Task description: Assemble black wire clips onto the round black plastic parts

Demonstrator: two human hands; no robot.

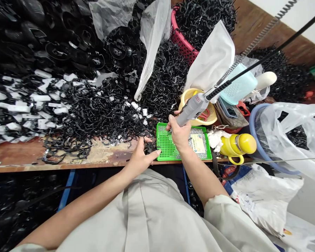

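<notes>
In my right hand is a grey electric screwdriver, gripped around its body and tilted, with a cord running up to the right. Its tip end is over a green perforated tray holding many small metallic pieces, perhaps screws, and a printed yellowish card. My left hand holds a small black plastic part at the table edge, just left of the tray. The fingers partly cover that part, so its full shape is hidden.
Piles of thin black plastic pieces and white blocks spread across the left. Behind stand a red basket and a yellow basket. A yellow bottle and a blue tub are at right. A coiled cable hangs above.
</notes>
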